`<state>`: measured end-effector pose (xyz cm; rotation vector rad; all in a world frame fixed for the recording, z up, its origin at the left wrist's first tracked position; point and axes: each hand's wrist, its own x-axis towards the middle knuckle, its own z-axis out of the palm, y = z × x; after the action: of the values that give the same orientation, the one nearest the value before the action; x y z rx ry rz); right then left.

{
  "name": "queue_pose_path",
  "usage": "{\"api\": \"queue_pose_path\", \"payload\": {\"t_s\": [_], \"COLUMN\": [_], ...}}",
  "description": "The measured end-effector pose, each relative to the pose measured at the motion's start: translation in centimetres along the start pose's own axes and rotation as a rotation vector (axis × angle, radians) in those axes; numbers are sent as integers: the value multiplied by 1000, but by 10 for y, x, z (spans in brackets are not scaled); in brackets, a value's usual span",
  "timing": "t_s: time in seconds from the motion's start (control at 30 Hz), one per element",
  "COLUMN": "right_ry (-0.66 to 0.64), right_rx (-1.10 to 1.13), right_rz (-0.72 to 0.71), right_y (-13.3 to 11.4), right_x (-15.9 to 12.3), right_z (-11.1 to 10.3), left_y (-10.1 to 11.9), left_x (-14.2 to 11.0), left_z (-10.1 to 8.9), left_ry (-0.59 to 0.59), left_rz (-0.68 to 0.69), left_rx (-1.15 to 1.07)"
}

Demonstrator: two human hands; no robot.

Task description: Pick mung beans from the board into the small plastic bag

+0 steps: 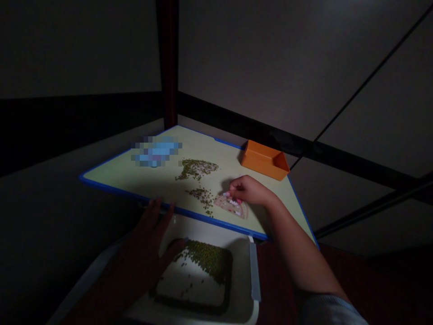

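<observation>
My right hand is closed on a clear protractor with pink and white markings, its curved edge against the pale tabletop. Just left of the protractor lies a small scatter of green beans; a larger patch of green beans spreads farther back. My left hand, dim in shadow, has its fingers spread, the tips at the table's blue front edge and the thumb over a white tub. Inside the tub more green beans are heaped toward the far right, with a thinner band along the near side.
An orange rectangular box stands at the back right of the table. At the back left lies a blue item, blurred by pixels. Dark walls rise behind the table, and the tub sits below its front edge.
</observation>
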<state>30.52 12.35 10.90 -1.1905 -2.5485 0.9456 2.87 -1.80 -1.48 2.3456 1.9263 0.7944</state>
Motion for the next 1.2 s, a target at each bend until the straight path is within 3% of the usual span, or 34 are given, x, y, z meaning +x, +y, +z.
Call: {"api": "queue_pose_path", "payload": {"t_s": [0.27, 0.43, 0.83, 1.2], "right_ry": [-123, -61, -147, -143], "right_rx": [94, 130, 105, 144], "right_rz": [-41, -67, -43, -51], "right_y": [-5, -4, -5, -8], "right_x": [-2, -2, 0, 0], "right_z": [0, 1, 4, 6], "left_y": [2, 1, 3, 3], "left_x": [1, 1, 2, 0], "left_z": [-4, -2, -5, -5], "left_ry": [-16, -15, -50, -35], "left_rz": [-4, -4, -43, -37], "left_rx": [-27, -22, -52, -56]}}
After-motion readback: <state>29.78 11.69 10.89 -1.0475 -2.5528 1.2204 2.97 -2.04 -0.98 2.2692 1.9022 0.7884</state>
